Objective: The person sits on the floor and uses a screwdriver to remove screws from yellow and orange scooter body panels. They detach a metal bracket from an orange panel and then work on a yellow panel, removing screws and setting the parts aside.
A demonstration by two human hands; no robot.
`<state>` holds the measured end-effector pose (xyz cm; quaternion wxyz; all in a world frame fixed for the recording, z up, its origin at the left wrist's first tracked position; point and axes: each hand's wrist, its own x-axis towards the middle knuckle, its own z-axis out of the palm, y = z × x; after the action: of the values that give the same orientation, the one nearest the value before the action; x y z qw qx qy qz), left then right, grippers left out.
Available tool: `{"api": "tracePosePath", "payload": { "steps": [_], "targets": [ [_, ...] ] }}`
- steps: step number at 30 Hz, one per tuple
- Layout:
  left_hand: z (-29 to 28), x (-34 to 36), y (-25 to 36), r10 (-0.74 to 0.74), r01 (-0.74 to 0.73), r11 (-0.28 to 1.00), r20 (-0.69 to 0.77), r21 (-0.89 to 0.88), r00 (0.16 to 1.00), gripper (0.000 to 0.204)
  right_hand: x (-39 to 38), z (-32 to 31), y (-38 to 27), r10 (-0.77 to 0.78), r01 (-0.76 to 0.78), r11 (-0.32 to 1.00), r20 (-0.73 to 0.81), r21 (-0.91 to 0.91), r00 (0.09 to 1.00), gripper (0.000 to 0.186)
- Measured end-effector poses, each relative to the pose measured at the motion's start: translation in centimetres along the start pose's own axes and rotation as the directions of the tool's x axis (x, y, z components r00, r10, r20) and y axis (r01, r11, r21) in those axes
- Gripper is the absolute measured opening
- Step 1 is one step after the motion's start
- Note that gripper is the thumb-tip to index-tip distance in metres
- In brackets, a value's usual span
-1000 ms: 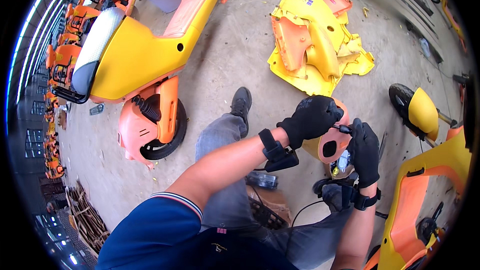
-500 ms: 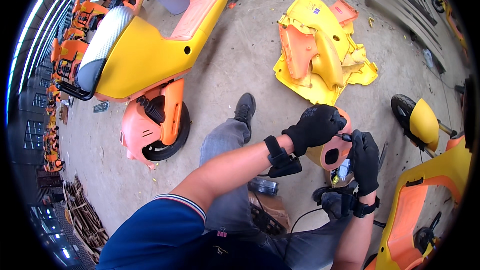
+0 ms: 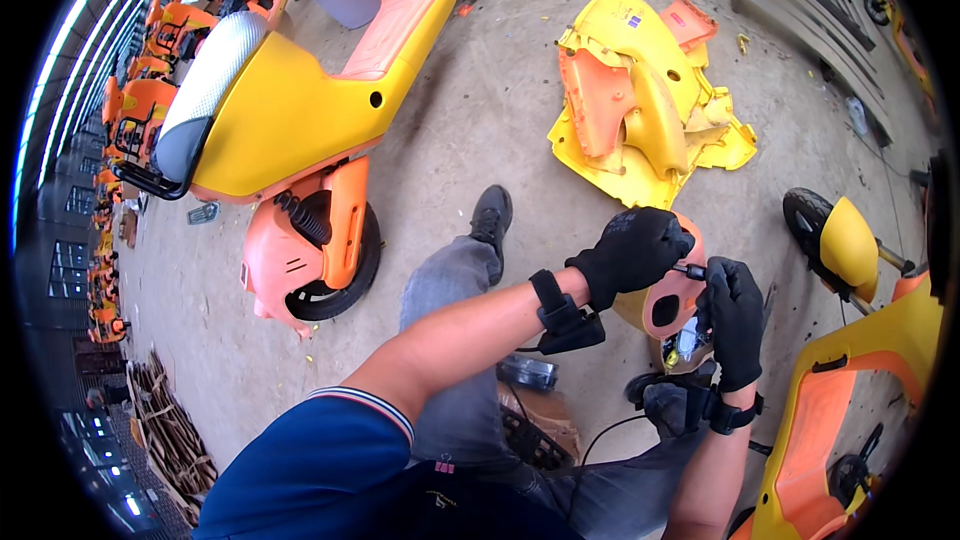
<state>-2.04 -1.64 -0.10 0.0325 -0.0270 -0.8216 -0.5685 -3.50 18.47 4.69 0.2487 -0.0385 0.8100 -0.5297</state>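
My left hand [image 3: 640,250], in a black glove, is closed in a fist. A short dark rod-shaped piece [image 3: 692,271] with a lighter end shows between it and my right hand [image 3: 733,325], also black-gloved, whose fingers pinch the other end. Glove fingers cover both ends, so the exact kind of piece cannot be made out. Just below and behind the hands stands an orange and yellow scooter body part [image 3: 672,290] with a dark oval opening [image 3: 664,311]. A clear and silver lamp-like fitting [image 3: 687,339] shows at its lower end, partly behind my right hand.
Yellow and orange panels [image 3: 650,90] lie piled on the concrete ahead. A yellow scooter body [image 3: 290,110] lies at left, another scooter frame [image 3: 800,440] at right. A cardboard box [image 3: 550,415] and a thin black cable [image 3: 610,428] are between my legs.
My right hand has shifted slightly, and a little more of the dark rod-shaped piece shows between the hands. My left hand has hardly moved.
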Motion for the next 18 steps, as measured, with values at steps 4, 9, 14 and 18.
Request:
{"api": "tracePosePath", "payload": {
  "steps": [4, 9, 14, 18],
  "targets": [
    [0.0, -0.2, -0.1, 0.01, -0.01, 1.0, 0.001, 0.024, 1.0, 0.026, 1.4, -0.9, 3.7, -0.61, 0.51, 0.411, 0.188, -0.756, 0.77, 0.012],
    [-0.6, -0.1, 0.9, -0.022, 0.023, 1.0, 0.05, -0.008, 0.999, 0.025, 0.4, -0.3, 0.9, -0.315, 0.308, 0.909, 0.019, -0.282, 0.949, 0.015],
    [0.1, -0.1, -0.6, -0.068, 0.067, 0.996, 0.023, 0.052, 0.997, 0.026, -0.3, 0.7, -0.7, -0.161, 0.161, 0.982, -0.007, 0.094, 0.987, 0.019],
    [0.2, 0.0, -0.2, -0.108, 0.108, 0.993, -0.002, 0.038, 0.994, 0.025, 0.1, 0.0, -0.2, -0.022, 0.022, 1.0, 0.011, -0.014, 1.0, 0.016]
  ]
}}
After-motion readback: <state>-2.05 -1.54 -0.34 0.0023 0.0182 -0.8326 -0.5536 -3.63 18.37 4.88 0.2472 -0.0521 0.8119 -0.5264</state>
